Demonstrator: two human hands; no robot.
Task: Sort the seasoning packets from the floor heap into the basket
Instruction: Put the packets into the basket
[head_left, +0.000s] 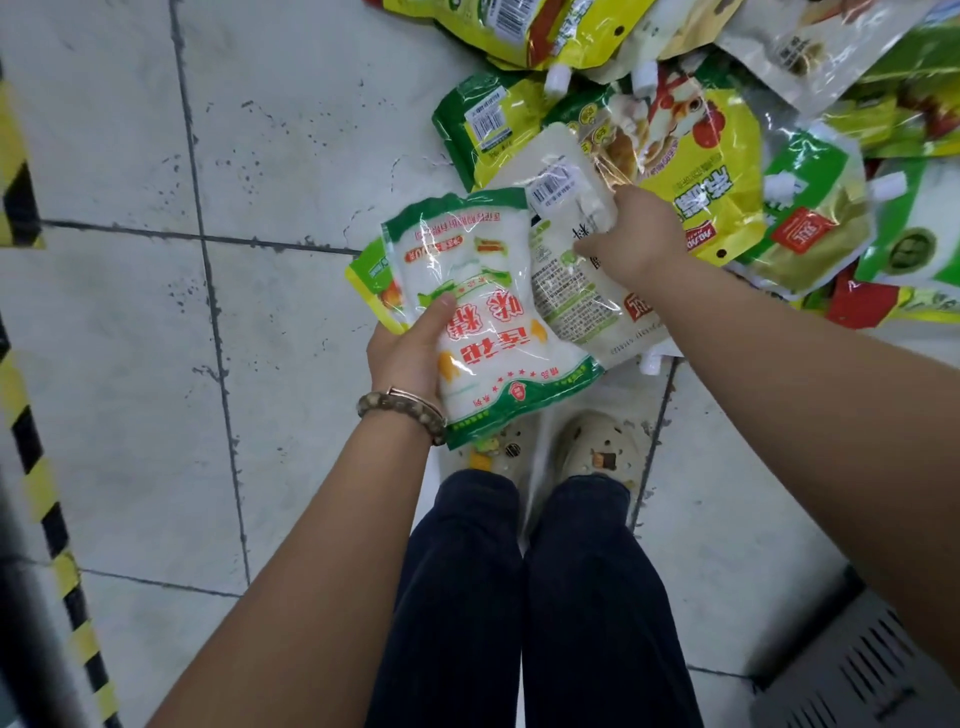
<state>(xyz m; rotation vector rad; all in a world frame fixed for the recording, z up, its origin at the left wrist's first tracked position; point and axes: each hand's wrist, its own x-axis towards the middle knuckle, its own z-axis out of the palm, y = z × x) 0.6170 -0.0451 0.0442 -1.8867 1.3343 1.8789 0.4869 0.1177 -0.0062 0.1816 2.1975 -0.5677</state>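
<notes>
- Dark trousers (519, 597) and two pale clogs (597, 447) fill the near middle, with the person standing on a pale tiled floor (130, 156).
- Beside the legs at the near right corner sits a grey slotted object (857, 670); I cannot tell whether it is the basket.
- Yellow and black striped tape (36, 467) runs along the floor's left edge.
- Just above the clogs, the left hand (410, 358), with a beaded bracelet (402, 405) on its wrist, grasps a white and green packet (483, 317), thumb pressed on its front.
- A yellow and green packet (371, 275) pokes out from under that packet's left side, in the same grasp.
- A printed white pouch (571, 301) lies just right of the held packet, partly under it.
- Farther on, the right hand (636, 236) curls its fingers round the corner of a barcoded white pouch (550, 176) at the heap's near edge.
- The heap (727, 130) of yellow, green and white packets covers the floor's far right corner.
</notes>
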